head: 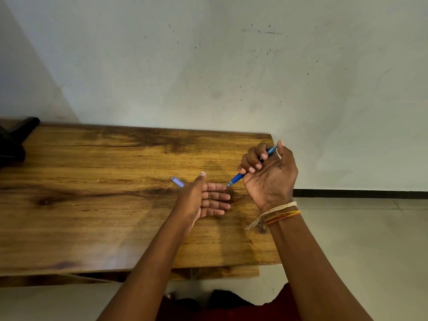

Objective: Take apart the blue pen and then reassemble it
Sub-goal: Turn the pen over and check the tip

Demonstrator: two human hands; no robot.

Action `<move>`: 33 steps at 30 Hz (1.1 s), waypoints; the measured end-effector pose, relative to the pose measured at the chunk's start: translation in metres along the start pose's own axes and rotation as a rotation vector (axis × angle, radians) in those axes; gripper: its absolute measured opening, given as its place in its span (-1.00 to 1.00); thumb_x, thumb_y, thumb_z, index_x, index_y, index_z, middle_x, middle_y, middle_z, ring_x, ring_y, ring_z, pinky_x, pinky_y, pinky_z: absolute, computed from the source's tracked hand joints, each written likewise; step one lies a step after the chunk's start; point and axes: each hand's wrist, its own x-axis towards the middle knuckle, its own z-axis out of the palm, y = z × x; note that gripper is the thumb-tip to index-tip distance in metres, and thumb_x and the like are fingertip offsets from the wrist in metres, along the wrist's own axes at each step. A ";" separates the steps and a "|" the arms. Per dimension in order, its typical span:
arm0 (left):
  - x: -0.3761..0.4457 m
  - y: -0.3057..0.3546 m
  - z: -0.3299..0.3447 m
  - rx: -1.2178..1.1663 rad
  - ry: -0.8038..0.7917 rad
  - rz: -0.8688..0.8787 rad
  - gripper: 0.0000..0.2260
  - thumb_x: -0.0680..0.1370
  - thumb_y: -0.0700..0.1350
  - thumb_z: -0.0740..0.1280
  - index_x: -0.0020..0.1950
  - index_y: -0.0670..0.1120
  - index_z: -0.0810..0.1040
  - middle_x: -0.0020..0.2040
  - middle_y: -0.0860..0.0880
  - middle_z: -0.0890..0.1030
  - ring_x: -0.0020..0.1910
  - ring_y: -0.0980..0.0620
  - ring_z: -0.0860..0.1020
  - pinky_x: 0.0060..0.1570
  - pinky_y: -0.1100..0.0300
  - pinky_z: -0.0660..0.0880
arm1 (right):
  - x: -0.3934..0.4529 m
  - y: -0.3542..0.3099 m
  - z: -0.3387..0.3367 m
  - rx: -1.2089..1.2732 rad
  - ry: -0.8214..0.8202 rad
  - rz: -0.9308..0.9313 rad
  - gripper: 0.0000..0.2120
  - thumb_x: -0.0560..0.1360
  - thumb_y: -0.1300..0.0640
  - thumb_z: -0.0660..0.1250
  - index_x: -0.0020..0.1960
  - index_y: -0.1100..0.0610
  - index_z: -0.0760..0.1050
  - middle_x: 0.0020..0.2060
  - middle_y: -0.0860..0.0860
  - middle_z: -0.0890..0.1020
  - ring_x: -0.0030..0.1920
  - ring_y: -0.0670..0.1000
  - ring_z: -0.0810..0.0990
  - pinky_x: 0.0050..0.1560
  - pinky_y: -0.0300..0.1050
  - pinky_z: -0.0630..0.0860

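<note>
My right hand [268,174] grips the blue pen [238,177] in a fist above the table's right end, palm toward me, thumb raised. The pen slants down to the left, and its tip points at the fingertips of my left hand [206,200]. My left hand is held flat with straight fingers, palm turned right, just above the wooden table [92,205]. A small pale blue cap-like piece [177,181] shows blurred beyond the left hand's thumb side; whether it lies on the table I cannot tell.
The table's right edge runs just under my right wrist, with tiled floor beyond. A grey wall stands behind the table. A black object [16,140] sits at the far left corner. Thread bands circle my right wrist.
</note>
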 end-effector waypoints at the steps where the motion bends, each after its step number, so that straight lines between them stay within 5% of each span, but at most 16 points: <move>1: 0.000 0.000 0.000 0.000 0.001 0.000 -0.43 0.66 0.10 -0.08 0.08 -0.27 0.58 -0.04 -0.28 0.66 -0.31 -0.05 0.67 -0.40 0.22 0.59 | 0.000 0.000 0.000 0.001 0.001 -0.002 -0.60 0.54 -0.10 -0.01 -0.37 0.10 0.26 -0.53 -0.03 0.27 -0.47 -0.03 0.20 -0.34 -0.10 0.18; 33: -0.008 -0.002 -0.002 -0.143 -0.066 -0.068 -0.39 0.64 0.17 -0.08 0.08 -0.25 0.60 -0.02 -0.25 0.68 -0.19 -0.10 0.69 -0.29 0.18 0.62 | -0.003 -0.005 -0.009 0.176 0.099 -0.006 -0.62 0.51 -0.13 0.00 -0.36 0.10 0.23 -0.53 -0.01 0.27 -0.48 -0.02 0.22 -0.35 -0.12 0.22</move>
